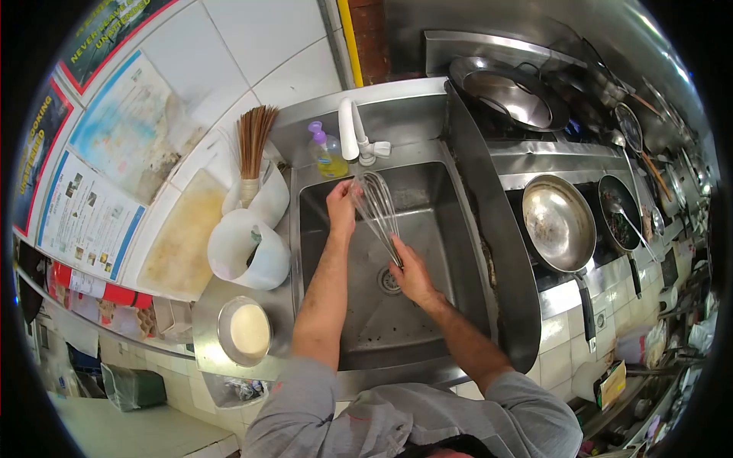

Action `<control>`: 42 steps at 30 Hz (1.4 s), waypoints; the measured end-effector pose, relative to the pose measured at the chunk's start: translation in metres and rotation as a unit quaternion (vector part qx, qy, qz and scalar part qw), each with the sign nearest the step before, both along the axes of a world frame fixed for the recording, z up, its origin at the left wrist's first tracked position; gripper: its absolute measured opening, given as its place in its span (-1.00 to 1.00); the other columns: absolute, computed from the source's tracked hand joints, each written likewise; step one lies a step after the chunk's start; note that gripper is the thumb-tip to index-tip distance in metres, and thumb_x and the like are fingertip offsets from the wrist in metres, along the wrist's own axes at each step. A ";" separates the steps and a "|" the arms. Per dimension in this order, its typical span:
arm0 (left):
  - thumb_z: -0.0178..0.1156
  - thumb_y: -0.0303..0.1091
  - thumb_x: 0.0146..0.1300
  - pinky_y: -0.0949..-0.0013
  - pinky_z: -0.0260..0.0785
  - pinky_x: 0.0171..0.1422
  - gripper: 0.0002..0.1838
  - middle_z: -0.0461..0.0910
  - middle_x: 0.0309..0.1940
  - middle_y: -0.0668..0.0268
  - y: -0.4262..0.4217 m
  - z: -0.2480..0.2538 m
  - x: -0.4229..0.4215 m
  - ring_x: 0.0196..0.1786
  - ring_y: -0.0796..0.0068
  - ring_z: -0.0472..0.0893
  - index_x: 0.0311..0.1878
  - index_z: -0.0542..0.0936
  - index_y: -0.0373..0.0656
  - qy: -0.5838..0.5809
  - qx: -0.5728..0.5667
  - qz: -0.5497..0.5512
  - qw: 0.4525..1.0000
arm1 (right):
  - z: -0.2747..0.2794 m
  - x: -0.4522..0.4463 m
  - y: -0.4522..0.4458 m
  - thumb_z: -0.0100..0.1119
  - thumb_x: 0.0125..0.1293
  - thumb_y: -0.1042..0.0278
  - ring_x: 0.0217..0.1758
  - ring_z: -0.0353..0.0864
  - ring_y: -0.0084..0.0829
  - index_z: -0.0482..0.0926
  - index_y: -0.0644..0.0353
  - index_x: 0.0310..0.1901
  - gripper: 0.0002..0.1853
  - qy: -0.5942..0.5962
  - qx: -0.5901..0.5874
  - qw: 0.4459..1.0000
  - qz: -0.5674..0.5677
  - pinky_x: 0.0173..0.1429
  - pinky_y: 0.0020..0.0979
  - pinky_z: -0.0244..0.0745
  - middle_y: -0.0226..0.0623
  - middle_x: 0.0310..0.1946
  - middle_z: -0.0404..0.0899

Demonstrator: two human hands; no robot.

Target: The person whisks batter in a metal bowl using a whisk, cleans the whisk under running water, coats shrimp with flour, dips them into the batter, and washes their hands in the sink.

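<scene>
Over the stainless steel sink (450, 275), my right hand (416, 273) is closed round the handle of a wire whisk (376, 200). The whisk tilts, with its wire loops pointing up toward the tap. My left hand (341, 208) has its fingers curled at the side of the loops and grips the wires there. Behind the hands stand a white tap (348, 131) and a pump bottle of yellow liquid soap (331, 159) with a purple top. The drain (389, 279) shows below my right hand, and small dark bits lie on the sink floor.
Left of the sink stand white plastic containers (269, 259), one with a bamboo brush (255, 141), and a metal bowl (223, 336) of pale yellow contents. A metal splash wall (489, 206) separates the sink from the stove, which holds a frying pan (559, 221) and several woks.
</scene>
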State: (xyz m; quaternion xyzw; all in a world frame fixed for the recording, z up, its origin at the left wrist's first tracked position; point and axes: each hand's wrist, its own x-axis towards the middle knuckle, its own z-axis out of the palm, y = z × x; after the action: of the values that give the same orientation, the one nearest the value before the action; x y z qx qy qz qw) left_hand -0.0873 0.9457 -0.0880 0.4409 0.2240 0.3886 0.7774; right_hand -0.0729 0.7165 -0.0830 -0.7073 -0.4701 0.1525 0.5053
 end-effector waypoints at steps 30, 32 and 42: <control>0.00 -0.48 0.27 0.25 0.31 0.00 -0.85 0.43 -0.17 0.03 -0.026 0.038 -0.012 -0.13 0.07 0.44 -0.29 0.46 -0.42 0.269 0.508 0.159 0.803 | -0.002 0.000 0.002 0.08 0.12 0.63 -0.35 0.45 -0.11 0.17 -0.10 0.35 -0.27 -0.067 -0.010 0.996 -0.052 -0.24 -0.21 0.43 -0.12 -0.35 0.33; 0.00 -0.47 0.28 0.25 0.31 0.01 -0.84 0.40 -0.16 0.02 -0.040 0.025 -0.011 -0.13 0.07 0.43 -0.28 0.45 -0.42 0.252 0.500 0.185 0.807 | -0.003 -0.001 0.002 0.09 0.12 0.63 -0.33 0.45 -0.08 0.16 -0.07 0.35 -0.26 -0.062 -0.009 0.997 -0.046 -0.22 -0.20 0.43 -0.09 -0.34 0.34; -0.01 -0.42 0.29 0.22 0.28 0.04 -0.85 0.41 -0.22 0.04 0.006 0.040 0.010 -0.09 0.11 0.43 -0.22 0.39 -0.34 0.244 0.419 0.045 0.873 | 0.001 -0.004 0.010 0.09 0.12 0.64 -0.24 0.46 -0.01 0.15 -0.03 0.35 -0.26 -0.015 0.012 0.999 -0.040 -0.14 -0.19 0.42 -0.03 -0.25 0.40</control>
State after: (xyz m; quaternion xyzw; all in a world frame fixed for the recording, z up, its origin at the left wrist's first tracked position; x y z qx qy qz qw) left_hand -0.0775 0.9520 -0.0484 0.7955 0.2427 0.3605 0.4222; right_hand -0.0767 0.7263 -0.0825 -0.7213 -0.4511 0.1158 0.5126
